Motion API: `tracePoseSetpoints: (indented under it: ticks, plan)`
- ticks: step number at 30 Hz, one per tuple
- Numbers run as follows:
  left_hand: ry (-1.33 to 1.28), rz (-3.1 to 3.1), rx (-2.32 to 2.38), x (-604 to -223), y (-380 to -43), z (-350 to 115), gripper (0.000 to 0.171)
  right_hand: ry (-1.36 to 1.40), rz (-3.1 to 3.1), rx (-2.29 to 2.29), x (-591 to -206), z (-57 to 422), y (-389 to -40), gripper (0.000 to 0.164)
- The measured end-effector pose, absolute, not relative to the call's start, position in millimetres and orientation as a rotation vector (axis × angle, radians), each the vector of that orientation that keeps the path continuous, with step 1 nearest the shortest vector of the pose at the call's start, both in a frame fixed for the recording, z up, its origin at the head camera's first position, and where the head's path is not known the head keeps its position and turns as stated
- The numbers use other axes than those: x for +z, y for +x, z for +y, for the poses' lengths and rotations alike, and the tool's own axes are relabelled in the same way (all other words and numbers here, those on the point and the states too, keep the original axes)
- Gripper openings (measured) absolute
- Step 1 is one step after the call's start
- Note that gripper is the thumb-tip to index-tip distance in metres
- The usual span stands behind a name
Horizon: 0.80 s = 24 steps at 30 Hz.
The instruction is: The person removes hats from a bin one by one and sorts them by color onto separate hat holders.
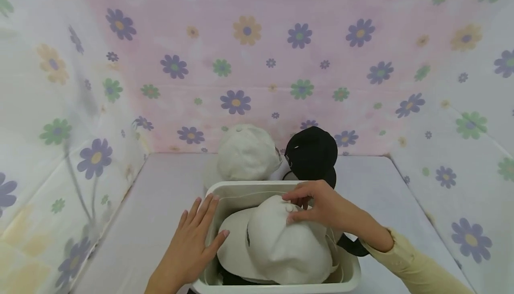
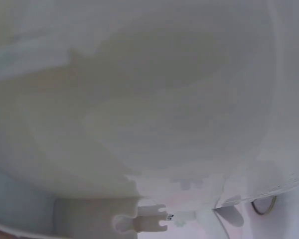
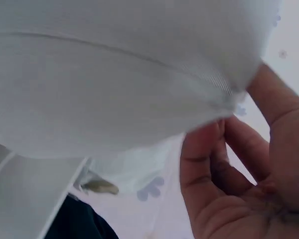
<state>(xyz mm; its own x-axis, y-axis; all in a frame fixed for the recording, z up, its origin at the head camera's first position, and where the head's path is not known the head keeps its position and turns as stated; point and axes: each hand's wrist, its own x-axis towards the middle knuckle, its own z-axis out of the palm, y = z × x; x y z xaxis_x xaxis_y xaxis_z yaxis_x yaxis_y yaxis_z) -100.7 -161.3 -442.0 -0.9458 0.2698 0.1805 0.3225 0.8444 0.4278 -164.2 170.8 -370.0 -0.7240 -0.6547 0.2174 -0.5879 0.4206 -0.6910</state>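
Cap [image 1: 287,249] of creased, domed cloth

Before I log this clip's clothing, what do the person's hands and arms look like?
The left hand and right hand wear no gloves. On the right, a pale yellow sleeve ends short of the wrist; on the left, no sleeve shows.
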Motion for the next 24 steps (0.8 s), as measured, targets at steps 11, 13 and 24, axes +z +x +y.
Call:
tracePoseSetpoints:
  ticks: [11, 13, 24]
  plan:
    - [-0.475, -2.887, -0.71, -440.2, -99.7, -161.4, 0.075, -1.203, 2.456, -0.921, -370.3, 170.0, -160.1, 0.037]
    - [-0.476, -2.88, -0.712, -439.4, -99.8, -161.6, 0.075, -1.186, 2.471, -0.902, -370.2, 168.2, -158.8, 0.035]
    - [-0.475, -2.883, -0.737, -441.9, -99.8, -160.8, 0.076, -1.232, 2.547, -0.953, -374.2, 164.0, -159.5, 0.027]
